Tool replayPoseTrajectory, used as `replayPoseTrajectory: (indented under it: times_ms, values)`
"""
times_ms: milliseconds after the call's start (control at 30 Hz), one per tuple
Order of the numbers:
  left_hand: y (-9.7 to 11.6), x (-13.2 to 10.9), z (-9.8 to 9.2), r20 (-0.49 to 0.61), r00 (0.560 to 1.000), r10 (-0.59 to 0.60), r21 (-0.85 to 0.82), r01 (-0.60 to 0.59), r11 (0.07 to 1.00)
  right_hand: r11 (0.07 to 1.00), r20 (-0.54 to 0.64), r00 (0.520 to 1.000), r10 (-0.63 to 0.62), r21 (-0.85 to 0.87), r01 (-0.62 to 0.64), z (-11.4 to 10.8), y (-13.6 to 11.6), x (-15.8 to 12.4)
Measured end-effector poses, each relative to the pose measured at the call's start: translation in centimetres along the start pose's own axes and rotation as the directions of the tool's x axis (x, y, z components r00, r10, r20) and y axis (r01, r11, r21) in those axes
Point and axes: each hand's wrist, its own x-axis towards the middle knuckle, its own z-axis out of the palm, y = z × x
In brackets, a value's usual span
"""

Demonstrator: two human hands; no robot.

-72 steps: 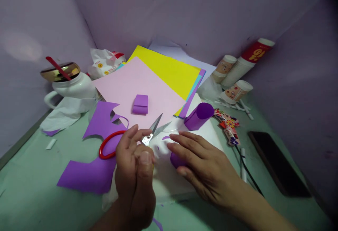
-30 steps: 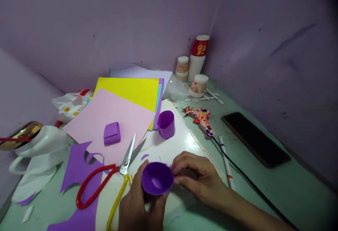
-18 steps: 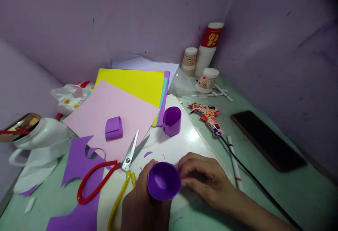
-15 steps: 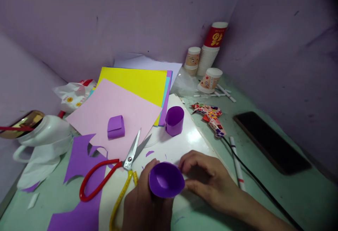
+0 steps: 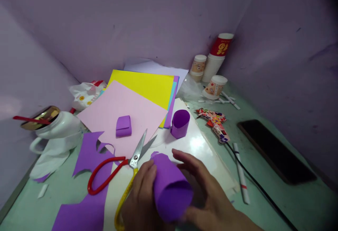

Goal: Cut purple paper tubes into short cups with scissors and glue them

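A purple paper cup (image 5: 169, 187) lies tipped between both hands at the bottom centre, its base toward me. My left hand (image 5: 139, 199) wraps its left side with the thumb on the wall. My right hand (image 5: 206, 192) cups its right side, fingers curved over the top. Scissors (image 5: 129, 167) with one red and one yellow handle lie open on the white board (image 5: 200, 146), just left of my left hand. A purple paper ring (image 5: 180, 123) stands behind, and a folded purple piece (image 5: 124, 126) rests on the pink sheet (image 5: 118, 108).
Cut purple paper (image 5: 89, 157) lies at the left by a white jug (image 5: 58, 129). Yellow sheets (image 5: 145, 85), stacked paper cups (image 5: 215, 60), a patterned glue gun (image 5: 215, 122) with black cord, a glue stick (image 5: 240, 178) and a dark phone (image 5: 276, 152) lie along the back and right.
The purple cup has been turned from mouth-up to base toward me, and both hands now close round its sides. The camera view has shifted to the left.
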Motion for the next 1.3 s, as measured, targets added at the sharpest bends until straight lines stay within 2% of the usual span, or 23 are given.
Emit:
replayPoseTrajectory:
  times_ms: [67,167,267,333,400,500,600,733,833,933,1067,1300]
  values:
    - [0.0,-0.8,0.3,-0.093,0.991,0.092,0.086,-0.084,0.993,0.999,0.016,0.999,-0.040,0.032,0.039,0.8,0.1,-0.4]
    - [0.0,-1.7,0.7,-0.095,0.979,0.180,0.158,-0.164,0.974,0.993,-0.075,0.991,-0.110,0.023,0.112,1.6,0.2,-0.6]
    - [0.1,-1.9,0.9,-0.069,0.967,0.247,0.072,-0.242,0.968,0.981,-0.202,0.962,-0.186,0.023,0.194,1.5,0.1,-0.4]
    - [0.3,-1.8,0.9,-0.041,0.965,0.260,0.013,-0.260,0.966,0.974,-0.230,0.949,-0.216,0.016,0.225,0.8,-0.2,-0.2]
    - [0.4,-1.6,0.8,-0.022,0.977,0.211,-0.031,-0.212,0.977,0.971,-0.235,0.943,-0.235,-0.016,0.239,-0.2,-0.4,0.0]
    - [0.3,-0.9,0.4,0.008,0.999,0.040,-0.129,-0.039,0.991,0.967,-0.198,0.949,-0.246,-0.121,0.226,-1.9,-0.6,0.3]
    - [0.1,0.1,-0.3,0.039,0.993,-0.115,-0.228,0.120,0.966,0.951,-0.106,0.964,-0.245,-0.222,0.217,-3.2,-0.2,0.6]
    - [0.0,1.1,-1.0,0.069,0.971,-0.230,-0.279,0.240,0.930,0.969,-0.065,0.979,-0.191,-0.173,0.178,-3.6,0.7,1.2]
    - [0.1,1.3,-1.2,0.082,0.964,-0.251,-0.282,0.264,0.922,0.979,-0.136,0.976,-0.171,-0.132,0.153,-3.4,1.3,1.4]
    - [0.2,1.3,-1.3,0.088,0.964,-0.253,-0.270,0.267,0.925,0.963,-0.187,0.958,-0.217,-0.201,0.179,-3.2,1.4,1.5]
    - [0.0,1.4,-1.5,0.067,0.969,-0.239,-0.248,0.248,0.936,0.938,-0.160,0.965,-0.209,-0.313,0.151,-3.1,1.4,1.5]
    - [-0.5,1.1,-1.2,0.072,0.981,-0.183,-0.260,0.195,0.946,0.929,-0.166,0.961,-0.220,-0.336,0.154,-3.1,1.6,1.7]
